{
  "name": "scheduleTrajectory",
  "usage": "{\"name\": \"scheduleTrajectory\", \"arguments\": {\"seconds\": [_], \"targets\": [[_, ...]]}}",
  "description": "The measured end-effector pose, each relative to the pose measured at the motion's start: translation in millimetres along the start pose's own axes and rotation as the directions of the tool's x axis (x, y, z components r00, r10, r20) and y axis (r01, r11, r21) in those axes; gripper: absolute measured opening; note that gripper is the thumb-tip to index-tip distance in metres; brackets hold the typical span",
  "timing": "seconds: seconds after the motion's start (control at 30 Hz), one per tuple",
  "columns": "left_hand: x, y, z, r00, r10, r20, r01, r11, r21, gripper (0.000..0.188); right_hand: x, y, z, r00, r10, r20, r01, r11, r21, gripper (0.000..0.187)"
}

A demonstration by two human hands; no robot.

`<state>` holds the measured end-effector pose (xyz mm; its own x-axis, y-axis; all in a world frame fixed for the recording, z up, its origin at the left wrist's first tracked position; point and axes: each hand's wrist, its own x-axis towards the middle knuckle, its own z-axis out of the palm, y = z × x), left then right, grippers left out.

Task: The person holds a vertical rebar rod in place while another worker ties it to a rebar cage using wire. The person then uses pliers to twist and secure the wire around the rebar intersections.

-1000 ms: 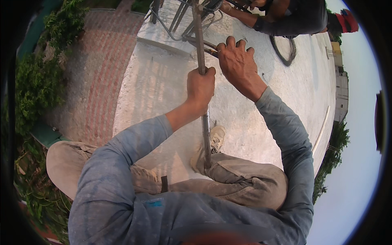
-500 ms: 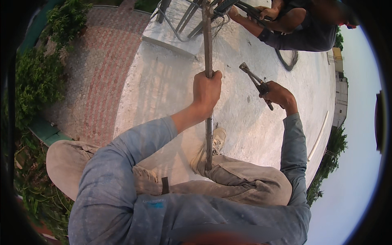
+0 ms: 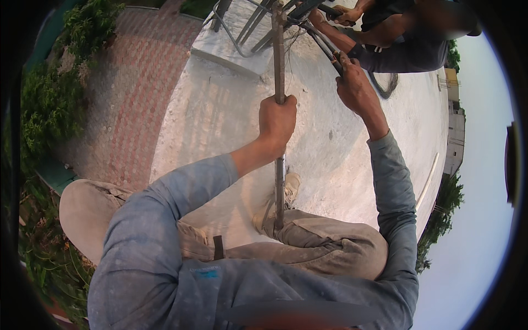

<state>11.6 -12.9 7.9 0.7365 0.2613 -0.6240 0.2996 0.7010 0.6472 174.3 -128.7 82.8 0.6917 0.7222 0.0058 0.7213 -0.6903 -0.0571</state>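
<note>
Two hands on steel bars at the edge of a pale concrete slab.

Far ahead, a co-worker's hand [image 3: 345,14] grips the same cluster of bent bars [image 3: 258,25], crowding the space beyond the person's reach; a brick-paved path [image 3: 137,82] and green shrubs [image 3: 47,104] lie far below on the left. The left hand [image 3: 276,122] is wrapped fully around a thin, rusty upright steel rod [image 3: 279,60], which runs from near the person's shoe [image 3: 286,190] up to the far bar cluster. The right hand [image 3: 355,82] is closed tight on the handles of a dark metal tool [image 3: 324,47] at far right, its tip among the bars. The rough slab [image 3: 220,121] looks chalky and stained.
</note>
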Motion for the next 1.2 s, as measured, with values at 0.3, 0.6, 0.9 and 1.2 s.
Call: {"name": "scheduleTrajectory", "arguments": {"seconds": [0.3,0.6,0.9,1.2], "targets": [[-7.1,4.2,4.6,1.000,-0.017,-0.015,0.017,0.999,-0.036,0.027,-3.7,-2.6,4.3,0.997,-0.066,-0.033,0.062,0.993,-0.099,0.050],[-6.2,4.6,3.6,1.000,0.017,-0.025,-0.018,1.000,-0.003,0.026,2.3,-15.5,-13.2,0.998,0.018,0.056,-0.001,0.960,-0.282,0.021],[-8.7,6.7,4.7,0.999,0.006,-0.032,-0.006,1.000,-0.004,0.026,-2.9,-40.9,-16.3,0.721,0.025,0.692,-0.684,0.185,0.706,0.028],[-7.6,4.0,2.6,0.999,-0.035,-0.008,0.035,0.999,-0.007,0.025,-6.2,-29.2,-28.2,0.998,-0.065,0.023,0.069,0.951,-0.300,0.054]]}}
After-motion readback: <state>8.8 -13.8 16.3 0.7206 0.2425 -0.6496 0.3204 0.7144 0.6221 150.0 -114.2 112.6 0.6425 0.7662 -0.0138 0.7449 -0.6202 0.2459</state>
